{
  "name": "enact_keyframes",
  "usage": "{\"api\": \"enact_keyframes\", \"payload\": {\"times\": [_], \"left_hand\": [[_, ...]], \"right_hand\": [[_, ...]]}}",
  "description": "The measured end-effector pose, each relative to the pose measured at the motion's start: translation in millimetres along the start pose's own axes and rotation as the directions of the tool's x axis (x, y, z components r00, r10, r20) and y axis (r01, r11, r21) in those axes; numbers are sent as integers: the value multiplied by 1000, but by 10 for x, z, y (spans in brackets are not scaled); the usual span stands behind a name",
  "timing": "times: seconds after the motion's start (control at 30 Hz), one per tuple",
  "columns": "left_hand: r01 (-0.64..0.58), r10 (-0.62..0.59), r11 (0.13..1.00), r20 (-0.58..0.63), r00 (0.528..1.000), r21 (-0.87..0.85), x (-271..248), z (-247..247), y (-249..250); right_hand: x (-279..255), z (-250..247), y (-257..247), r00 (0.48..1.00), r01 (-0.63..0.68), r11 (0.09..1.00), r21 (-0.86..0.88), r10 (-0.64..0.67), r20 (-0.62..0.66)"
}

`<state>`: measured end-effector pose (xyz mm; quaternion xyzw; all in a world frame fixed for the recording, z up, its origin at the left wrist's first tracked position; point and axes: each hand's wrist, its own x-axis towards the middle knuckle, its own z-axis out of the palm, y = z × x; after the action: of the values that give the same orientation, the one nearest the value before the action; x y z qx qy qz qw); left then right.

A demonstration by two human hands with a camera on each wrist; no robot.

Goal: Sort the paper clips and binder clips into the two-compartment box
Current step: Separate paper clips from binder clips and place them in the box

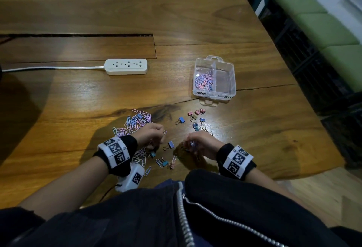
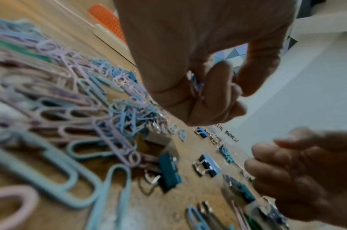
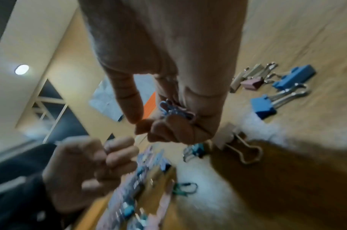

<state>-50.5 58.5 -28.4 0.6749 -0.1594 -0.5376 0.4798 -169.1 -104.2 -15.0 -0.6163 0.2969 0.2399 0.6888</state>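
A clear two-compartment box [image 1: 225, 96] stands at the right; its left compartment holds paper clips [image 1: 203, 82], and its right one looks empty. A pile of pastel paper clips [image 1: 137, 120] lies left of centre. Loose binder clips [image 1: 195, 119] are scattered right of centre and between my hands. My left hand [image 1: 158, 135] hovers by the pile with its fingers curled round a few paper clips [image 2: 196, 87]. My right hand [image 1: 191, 145], close beside it, pinches a small bunch of blue and pink paper clips [image 3: 174, 109].
A white power strip [image 1: 126, 66] with its cable lies to the far left of the box. A long slot [image 1: 78, 35] cuts the wooden table behind it. The table's near edge is at my body, and its right edge drops to green seats [image 1: 323, 31].
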Motion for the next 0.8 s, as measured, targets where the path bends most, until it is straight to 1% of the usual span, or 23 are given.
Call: {"api": "enact_keyframes", "payload": {"times": [0.07,0.13,0.17,0.23,0.27,0.3,0.33,0.4,0.47,0.5,0.53,0.57,0.63,0.67,0.7,0.73,0.77,0.8], "left_hand": [[-16,16,1000,33,999,-5,-35,-7,-25],[-13,13,1000,96,995,5,-85,27,-42],[-2,1,1000,128,992,2,-111,44,-48],[8,-16,999,160,987,52,-151,78,-55],[-4,-16,991,155,988,131,-162,87,-64],[-34,-3,966,142,990,258,-164,91,-81],[-71,19,906,128,992,417,-168,98,-94],[-116,48,707,117,992,697,-185,101,-127],[-96,19,480,99,995,872,-218,130,-157],[-88,19,378,87,996,922,-225,153,-169],[-81,29,308,76,997,948,-226,173,-181],[-77,52,273,66,997,959,-218,188,-188],[-87,88,214,70,994,973,-210,224,-182],[-99,97,191,82,992,977,-211,241,-182],[-112,101,190,94,990,975,-214,249,-175],[-123,107,221,102,989,967,-218,247,-169],[-121,109,304,92,990,945,-221,236,-168],[-106,104,426,68,992,898,-223,212,-168]], "right_hand": [[4,72,80,999,40,970,-242,-44,-12],[11,137,169,989,133,885,-447,-145,9],[8,158,205,981,182,822,-540,-192,38],[32,163,260,960,248,619,-745,-260,104],[43,169,272,955,253,535,-806,-272,118],[52,176,276,949,259,480,-838,-289,128],[67,184,285,945,265,460,-848,-299,132],[115,187,317,935,280,440,-853,-328,137],[132,194,313,935,258,388,-885,-331,127],[138,191,306,937,243,352,-904,-325,125],[137,192,295,940,229,312,-922,-317,126],[131,195,288,941,216,277,-936,-315,124],[117,196,291,934,206,237,-949,-337,118],[119,196,306,928,205,225,-953,-354,117],[128,190,315,926,197,218,-956,-363,108],[136,182,325,923,194,221,-956,-370,102],[138,171,329,925,194,240,-951,-369,96],[140,161,327,923,208,271,-940,-373,96]]}}
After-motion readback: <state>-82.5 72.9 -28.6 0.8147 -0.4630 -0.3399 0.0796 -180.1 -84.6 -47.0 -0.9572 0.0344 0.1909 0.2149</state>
